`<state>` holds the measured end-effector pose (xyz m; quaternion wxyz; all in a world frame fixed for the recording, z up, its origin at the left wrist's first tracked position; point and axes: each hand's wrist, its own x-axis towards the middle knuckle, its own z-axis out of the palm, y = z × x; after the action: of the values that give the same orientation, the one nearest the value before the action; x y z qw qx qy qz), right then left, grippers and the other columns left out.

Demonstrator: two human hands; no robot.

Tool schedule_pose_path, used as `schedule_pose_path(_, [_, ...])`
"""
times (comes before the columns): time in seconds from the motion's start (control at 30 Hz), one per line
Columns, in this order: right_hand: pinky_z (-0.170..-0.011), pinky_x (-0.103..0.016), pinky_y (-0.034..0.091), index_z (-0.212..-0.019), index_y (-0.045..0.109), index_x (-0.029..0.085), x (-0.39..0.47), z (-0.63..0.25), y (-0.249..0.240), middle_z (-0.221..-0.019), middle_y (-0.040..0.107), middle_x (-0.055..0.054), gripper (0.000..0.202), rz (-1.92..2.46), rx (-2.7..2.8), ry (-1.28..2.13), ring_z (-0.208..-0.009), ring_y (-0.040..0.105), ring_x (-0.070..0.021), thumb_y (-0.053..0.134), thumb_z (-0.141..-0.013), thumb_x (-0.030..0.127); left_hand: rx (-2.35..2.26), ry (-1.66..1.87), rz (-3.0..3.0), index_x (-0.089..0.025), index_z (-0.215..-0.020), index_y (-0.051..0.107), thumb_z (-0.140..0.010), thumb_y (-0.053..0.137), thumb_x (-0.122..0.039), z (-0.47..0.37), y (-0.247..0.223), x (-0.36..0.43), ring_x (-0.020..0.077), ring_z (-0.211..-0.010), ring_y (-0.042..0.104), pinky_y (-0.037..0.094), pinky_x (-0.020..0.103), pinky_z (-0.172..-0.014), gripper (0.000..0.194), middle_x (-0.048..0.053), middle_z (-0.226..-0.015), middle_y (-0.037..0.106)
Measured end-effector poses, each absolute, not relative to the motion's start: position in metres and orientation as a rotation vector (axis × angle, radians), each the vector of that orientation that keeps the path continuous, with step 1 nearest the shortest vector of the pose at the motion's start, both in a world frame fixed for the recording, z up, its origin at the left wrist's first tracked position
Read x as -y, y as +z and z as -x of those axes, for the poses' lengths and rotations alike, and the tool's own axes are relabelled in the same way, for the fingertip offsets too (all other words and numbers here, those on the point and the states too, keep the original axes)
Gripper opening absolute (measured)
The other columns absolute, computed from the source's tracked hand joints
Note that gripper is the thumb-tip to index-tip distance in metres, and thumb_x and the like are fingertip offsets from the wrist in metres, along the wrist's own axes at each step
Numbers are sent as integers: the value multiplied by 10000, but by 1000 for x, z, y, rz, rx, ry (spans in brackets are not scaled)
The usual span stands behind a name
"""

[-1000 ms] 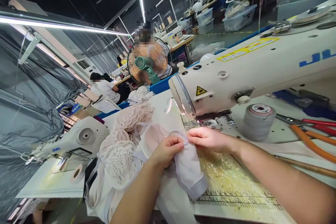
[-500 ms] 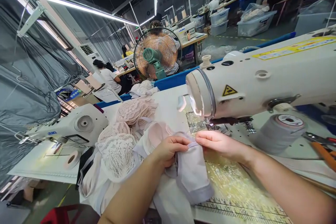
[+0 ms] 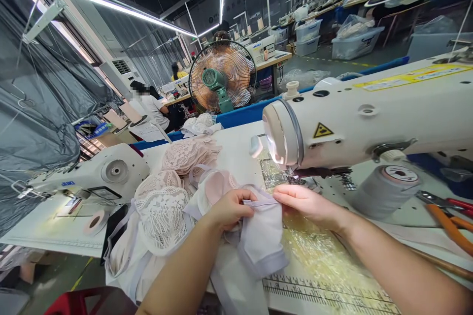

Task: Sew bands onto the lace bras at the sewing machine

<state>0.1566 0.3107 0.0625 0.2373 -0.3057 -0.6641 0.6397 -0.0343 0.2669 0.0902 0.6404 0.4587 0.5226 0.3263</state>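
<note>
Between my hands is the pale lilac band of a bra (image 3: 263, 236), its lower end hanging over the table's front. My left hand (image 3: 232, 209) pinches its upper edge between thumb and fingers. At the right corner of that edge, my right hand (image 3: 305, 202) pinches the fabric too. One padded cup (image 3: 218, 184) of this bra seems to lie just behind my left hand. A heap of lace bras (image 3: 166, 216) rests left of it. Just beyond my hands stands the sewing machine head (image 3: 283, 133), its lamp lit; the needle area is partly hidden.
A grey thread cone (image 3: 384, 192) and orange-handled pliers (image 3: 447, 221) are on the right. A printed ruler strip (image 3: 318, 295) runs along the front edge. Another sewing machine (image 3: 107, 172) stands left. A large fan (image 3: 221, 78) and a seated person (image 3: 151, 108) are beyond.
Both hands have shifted slightly left with the bra band, and my left hand's grip sits a little farther from the right one. The view has turned slightly.
</note>
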Motion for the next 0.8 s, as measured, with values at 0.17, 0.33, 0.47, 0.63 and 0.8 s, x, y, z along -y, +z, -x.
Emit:
schedule_pose_path(0.17, [-541,-273,339,-604,433,202,-311,-156,63,-554,447,39,438,846,1799,1758,-538,435,-120,489,-686,628,-1182,768,-1011,-128,-683,638,-442,513,-41,33,88,-268,100,-533,497,365,192,-474,285,-5,-614,570])
schedule_pose_path(0.33, [-548,-267,348,-619,458,188,-313,-156,59,-563,446,43,428,825,1783,1773,-541,437,-111,499,-709,605,-1178,776,-937,-135,-741,691,-427,525,-35,31,87,-267,125,-580,531,401,221,-519,369,18,-660,610])
schedule_pose_path(0.47, [-559,-260,355,-623,470,180,-313,-157,57,-579,461,40,411,800,1766,1775,-555,442,-107,501,-738,573,-1164,782,-912,-136,-731,694,-418,524,-34,30,88,-267,129,-594,533,402,221,-533,370,18,-660,610])
schedule_pose_path(0.63, [-537,-255,353,-623,459,182,-312,-155,55,-575,462,40,424,815,1748,1749,-539,438,-106,508,-720,592,-1157,789,-931,-132,-681,663,-425,532,-39,31,88,-267,112,-558,508,371,208,-511,302,6,-632,586])
schedule_pose_path(0.8, [-503,-237,337,-663,473,181,-314,-155,50,-572,439,45,372,839,1762,1731,-530,422,-103,505,-754,541,-1183,769,-959,-137,-653,606,-437,539,-54,31,89,-267,106,-525,482,354,204,-481,241,-10,-581,553])
